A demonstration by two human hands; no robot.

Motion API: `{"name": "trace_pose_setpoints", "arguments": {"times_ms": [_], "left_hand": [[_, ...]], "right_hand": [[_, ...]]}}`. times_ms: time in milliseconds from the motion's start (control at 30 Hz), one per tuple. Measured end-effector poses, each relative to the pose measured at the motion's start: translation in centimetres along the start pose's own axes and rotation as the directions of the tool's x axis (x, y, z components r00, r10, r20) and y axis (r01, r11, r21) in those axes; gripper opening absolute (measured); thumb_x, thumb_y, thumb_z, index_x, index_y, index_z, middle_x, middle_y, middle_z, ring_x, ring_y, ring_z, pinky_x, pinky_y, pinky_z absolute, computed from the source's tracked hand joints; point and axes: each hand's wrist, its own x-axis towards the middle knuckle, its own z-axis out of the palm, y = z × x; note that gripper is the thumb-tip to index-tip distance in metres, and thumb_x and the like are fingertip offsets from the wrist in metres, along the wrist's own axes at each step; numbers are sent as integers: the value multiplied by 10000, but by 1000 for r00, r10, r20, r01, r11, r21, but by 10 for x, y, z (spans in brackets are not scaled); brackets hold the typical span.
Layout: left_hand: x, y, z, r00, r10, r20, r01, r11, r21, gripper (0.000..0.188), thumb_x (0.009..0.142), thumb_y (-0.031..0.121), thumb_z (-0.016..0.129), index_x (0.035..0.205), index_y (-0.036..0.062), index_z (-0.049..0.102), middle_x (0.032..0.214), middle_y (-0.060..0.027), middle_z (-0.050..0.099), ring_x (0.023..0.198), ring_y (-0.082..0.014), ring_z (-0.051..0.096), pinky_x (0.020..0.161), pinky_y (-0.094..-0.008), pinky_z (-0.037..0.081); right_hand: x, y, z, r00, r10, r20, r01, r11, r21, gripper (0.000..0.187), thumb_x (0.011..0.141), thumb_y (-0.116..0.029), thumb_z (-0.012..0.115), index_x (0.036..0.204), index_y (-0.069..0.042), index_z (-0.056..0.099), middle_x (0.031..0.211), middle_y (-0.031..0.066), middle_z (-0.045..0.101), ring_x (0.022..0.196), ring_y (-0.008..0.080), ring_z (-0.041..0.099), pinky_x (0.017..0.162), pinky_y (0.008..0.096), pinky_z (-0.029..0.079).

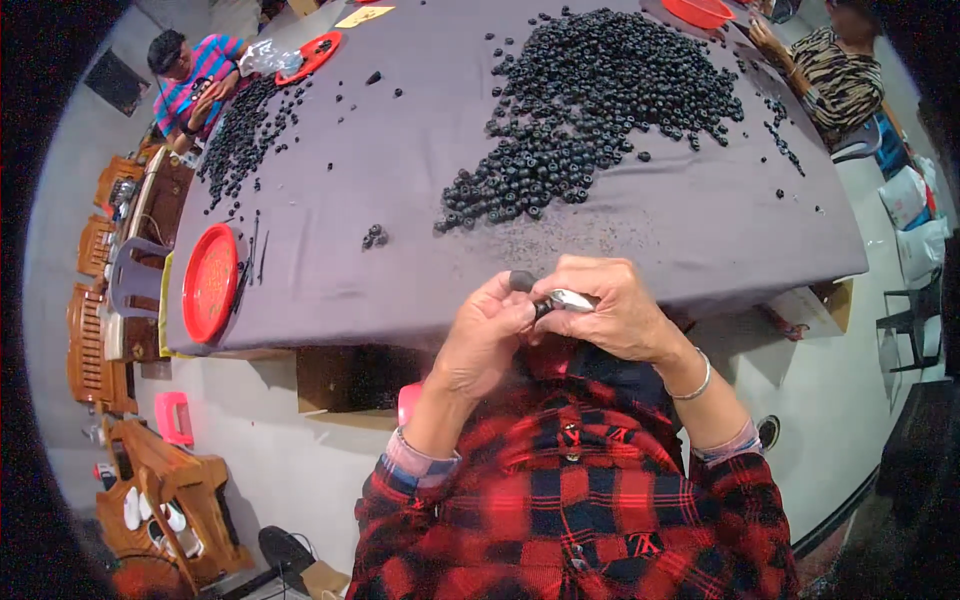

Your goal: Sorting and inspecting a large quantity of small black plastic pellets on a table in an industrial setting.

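Observation:
Just past the near edge of the table, my two hands meet in front of my chest. My left hand (482,330) is closed, pinching a small black round part (543,308) that looks like the ones piled on the table. A dark cover (521,281) shows on one of its fingertips. My right hand (615,310) is wrapped round a shiny silver metal tool (572,299), whose end lies against the black part; its exact kind is partly hidden by the fingers. Beyond my hands a large heap of black round parts with holes (610,80) spreads over the grey cloth.
The table is covered by a grey cloth (400,180). A red tray (208,285) stands at its left corner beside thin black sticks (258,245). A small cluster of black parts (375,237) lies nearer. Two people (205,85) work at the far left and far right.

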Motion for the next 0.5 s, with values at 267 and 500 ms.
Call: {"name": "trace_pose_setpoints", "arguments": {"times_ms": [267, 500], "left_hand": [[-8, -7, -3, 1000, -19, 9, 19, 997, -77, 240, 828, 79, 639, 1040, 86, 524, 901, -40, 612, 781, -127, 576, 679, -271, 470], [-8, -8, -1, 996, -71, 44, 77, 986, -151, 321, 795, 188, 699, 1038, 72, 523, 962, -11, 596, 826, -123, 589, 681, -268, 497]], "right_hand": [[-5, -8, 3, 999, 54, -6, -53, 993, 101, 122, 744, -40, 671, 859, -3, 656, 718, 62, 589, 670, 139, 600, 581, 272, 473], [-7, -2, 8, 991, 126, 32, -129, 924, 360, 89, 803, -60, 653, 861, 8, 654, 707, 46, 583, 641, 113, 569, 556, 260, 448]]}}
